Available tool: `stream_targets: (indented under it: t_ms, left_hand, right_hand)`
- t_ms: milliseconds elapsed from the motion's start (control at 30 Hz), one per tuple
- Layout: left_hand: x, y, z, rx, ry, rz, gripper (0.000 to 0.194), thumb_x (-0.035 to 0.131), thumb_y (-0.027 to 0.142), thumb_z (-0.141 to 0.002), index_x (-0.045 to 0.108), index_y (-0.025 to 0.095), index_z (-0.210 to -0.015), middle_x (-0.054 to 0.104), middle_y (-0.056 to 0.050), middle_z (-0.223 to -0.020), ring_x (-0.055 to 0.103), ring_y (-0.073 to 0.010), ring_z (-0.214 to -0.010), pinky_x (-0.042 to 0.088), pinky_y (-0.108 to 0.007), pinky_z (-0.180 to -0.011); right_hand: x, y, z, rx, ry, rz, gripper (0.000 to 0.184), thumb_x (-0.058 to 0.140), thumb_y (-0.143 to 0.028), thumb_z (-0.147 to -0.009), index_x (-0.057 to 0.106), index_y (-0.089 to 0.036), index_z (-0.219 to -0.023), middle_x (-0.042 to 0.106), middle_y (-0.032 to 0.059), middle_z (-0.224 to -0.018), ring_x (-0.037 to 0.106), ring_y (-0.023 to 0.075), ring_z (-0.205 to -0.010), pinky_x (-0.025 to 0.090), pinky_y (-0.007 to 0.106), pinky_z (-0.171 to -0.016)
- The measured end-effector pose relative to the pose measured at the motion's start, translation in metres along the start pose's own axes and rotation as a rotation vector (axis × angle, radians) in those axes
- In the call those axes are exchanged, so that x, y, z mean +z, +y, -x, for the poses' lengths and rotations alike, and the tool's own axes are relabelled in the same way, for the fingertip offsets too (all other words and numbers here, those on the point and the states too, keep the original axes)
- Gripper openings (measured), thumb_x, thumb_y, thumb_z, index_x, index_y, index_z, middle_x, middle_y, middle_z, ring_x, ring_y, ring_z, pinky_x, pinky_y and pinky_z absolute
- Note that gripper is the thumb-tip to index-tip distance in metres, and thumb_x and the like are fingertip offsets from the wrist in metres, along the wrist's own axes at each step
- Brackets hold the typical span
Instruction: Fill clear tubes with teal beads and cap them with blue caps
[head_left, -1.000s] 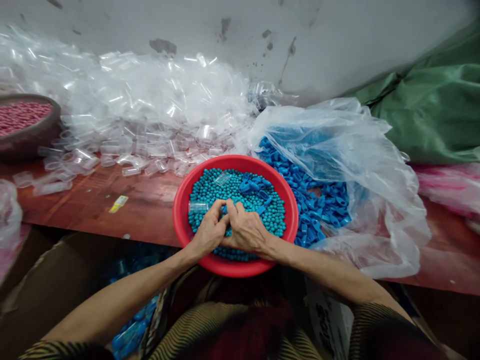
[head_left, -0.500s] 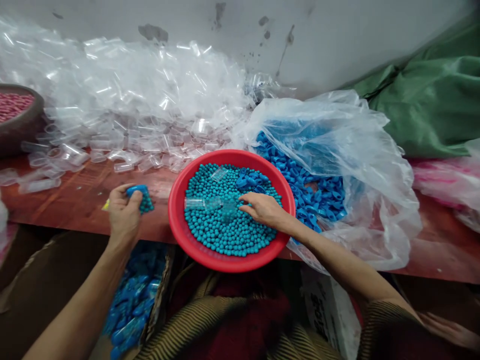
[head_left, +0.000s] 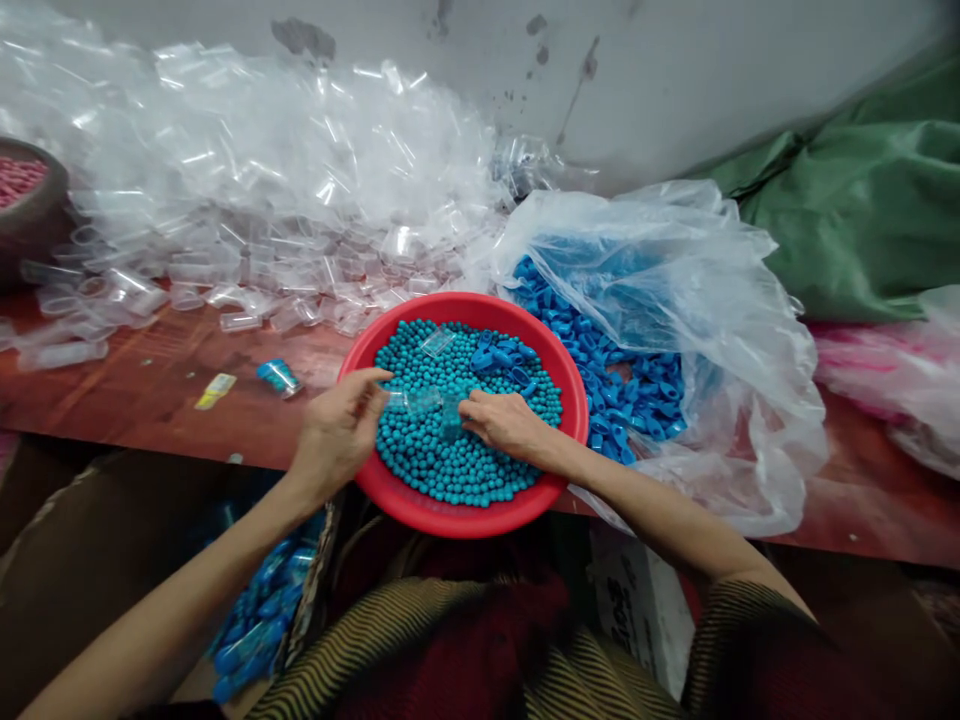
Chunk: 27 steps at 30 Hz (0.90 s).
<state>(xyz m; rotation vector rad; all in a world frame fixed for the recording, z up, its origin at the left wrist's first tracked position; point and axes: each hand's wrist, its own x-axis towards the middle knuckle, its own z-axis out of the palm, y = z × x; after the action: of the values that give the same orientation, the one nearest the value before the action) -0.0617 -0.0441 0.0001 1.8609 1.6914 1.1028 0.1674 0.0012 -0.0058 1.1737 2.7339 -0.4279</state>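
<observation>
A red basin (head_left: 352, 370) full of small turquoise beads (head_left: 465, 480) stands in front of me. My right hand (head_left: 510, 425) is over the beads, its fingers closed on a clear plastic tube (head_left: 452, 418) that looks turquoise from the beads in or behind it. At the left rim is my left hand (head_left: 341, 430), fingers bent and apart, close to the end of another clear tube (head_left: 424, 399) lying on the beads. Several blue caps (head_left: 502, 355) and a clear piece (head_left: 438, 341) also rest there. A blue-capped tube of beads (head_left: 278, 378) lies on the table, left of the basin.
Clear tubes (head_left: 300, 200) are heaped along the wall. Right of the basin, a plastic bag (head_left: 735, 400) spills blue caps (head_left: 630, 390). A yellow-white label (head_left: 216, 391) lies on the red table (head_left: 150, 410). Below it, a carton holds blue-capped pieces (head_left: 255, 620). A bowl of pink pieces (head_left: 45, 220) stands far left.
My left hand has put the blue-capped tube down on the table and moved right to the basin. The right hand has stayed over the beads, shifting slightly left.
</observation>
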Motion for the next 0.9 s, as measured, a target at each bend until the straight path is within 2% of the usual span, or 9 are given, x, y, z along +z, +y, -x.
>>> stream_targets:
  t_ms: [67, 200, 333, 433, 500, 600, 667, 767, 900]
  left_hand:
    - [0.017, 0.01, 0.003, -0.053, -0.2, 0.073, 0.032, 0.05, 0.032, -0.083, 0.056, 0.017, -0.111, 0.064, -0.004, -0.087, 0.059, -0.0148, -0.071, 0.048, -0.028, -0.066]
    - [0.043, 0.019, 0.002, -0.129, -0.478, 0.264, 0.033, 0.053, 0.031, -0.079, 0.054, 0.018, -0.11, 0.063, -0.007, -0.099, 0.061, -0.0187, -0.086, 0.049, -0.03, -0.072]
    - [0.048, 0.03, -0.006, -0.333, -0.707, 0.559, 0.026, 0.05, 0.036, -0.081, 0.049, 0.018, -0.1, 0.058, 0.0, -0.077, 0.058, -0.013, -0.06, 0.047, -0.025, -0.052]
    - [0.047, 0.036, -0.008, -0.47, -0.729, 0.632, 0.031, 0.054, 0.037, -0.079, 0.045, 0.018, -0.102, 0.058, 0.002, -0.073, 0.058, -0.0115, -0.057, 0.045, -0.022, -0.05]
    - [0.049, 0.037, -0.008, -0.519, -0.74, 0.643, 0.031, 0.056, 0.036, -0.078, 0.045, 0.018, -0.1, 0.06, 0.001, -0.074, 0.059, -0.011, -0.057, 0.044, -0.021, -0.048]
    - [0.052, 0.035, -0.007, -0.548, -0.741, 0.644, 0.03, 0.057, 0.037, -0.077, 0.045, 0.018, -0.097, 0.059, 0.002, -0.072, 0.057, -0.0096, -0.052, 0.039, -0.018, -0.042]
    - [0.053, 0.033, -0.007, -0.556, -0.736, 0.657, 0.032, 0.056, 0.038, -0.079, 0.045, 0.018, -0.101, 0.059, 0.002, -0.072, 0.056, -0.0089, -0.05, 0.037, -0.017, -0.04]
    - [0.051, 0.031, -0.008, -0.577, -0.756, 0.723, 0.037, 0.057, 0.04, -0.08, 0.044, 0.019, -0.107, 0.06, 0.001, -0.074, 0.057, -0.009, -0.051, 0.039, -0.017, -0.043]
    - [0.046, 0.033, -0.009, -0.613, -0.814, 0.876, 0.04, 0.061, 0.041, -0.077, 0.044, 0.019, -0.106, 0.061, 0.0, -0.074, 0.058, -0.0101, -0.054, 0.04, -0.018, -0.045]
  right_hand:
    - [-0.004, 0.001, 0.001, -0.033, 0.054, -0.126, 0.014, 0.048, -0.025, -0.091, 0.059, -0.017, -0.09, 0.061, 0.0041, -0.088, 0.055, 0.014, -0.075, 0.031, 0.024, -0.059]
    - [-0.011, 0.001, 0.005, -0.078, 0.149, -0.561, 0.012, 0.053, -0.02, -0.087, 0.058, -0.015, -0.077, 0.058, -0.0011, -0.071, 0.052, 0.0101, -0.066, 0.036, 0.022, -0.064]
    - [-0.018, 0.019, 0.013, 0.005, 0.11, -0.821, 0.015, 0.049, -0.023, -0.088, 0.059, -0.016, -0.095, 0.061, -0.0029, -0.071, 0.052, 0.0088, -0.056, 0.04, 0.021, -0.058]
    - [-0.028, 0.045, 0.023, 0.14, 0.289, -0.566, 0.018, 0.05, -0.02, -0.087, 0.061, -0.015, -0.1, 0.066, 0.0027, -0.088, 0.06, 0.0134, -0.075, 0.043, 0.025, -0.071]
    - [-0.037, 0.057, 0.03, 0.225, 0.308, -0.294, 0.018, 0.05, -0.019, -0.087, 0.063, -0.016, -0.1, 0.067, 0.0056, -0.1, 0.06, 0.0174, -0.091, 0.041, 0.027, -0.077]
    - [-0.047, 0.056, 0.034, 0.305, 0.16, 0.027, 0.022, 0.046, -0.02, -0.09, 0.062, -0.019, -0.104, 0.067, 0.0067, -0.101, 0.06, 0.0198, -0.092, 0.039, 0.027, -0.07]
    - [-0.044, 0.048, 0.033, 0.248, 0.076, 0.153, 0.023, 0.043, -0.019, -0.091, 0.061, -0.019, -0.105, 0.066, 0.007, -0.099, 0.059, 0.0196, -0.09, 0.037, 0.026, -0.066]
    - [-0.027, 0.038, 0.027, 0.102, -0.017, 0.247, 0.022, 0.041, -0.02, -0.092, 0.062, -0.018, -0.099, 0.063, 0.008, -0.098, 0.056, 0.0211, -0.09, 0.035, 0.028, -0.066]
    - [-0.006, 0.037, 0.019, 0.096, -0.091, 0.231, 0.024, 0.038, -0.02, -0.094, 0.062, -0.016, -0.093, 0.063, 0.0091, -0.094, 0.055, 0.0215, -0.088, 0.034, 0.029, -0.066]
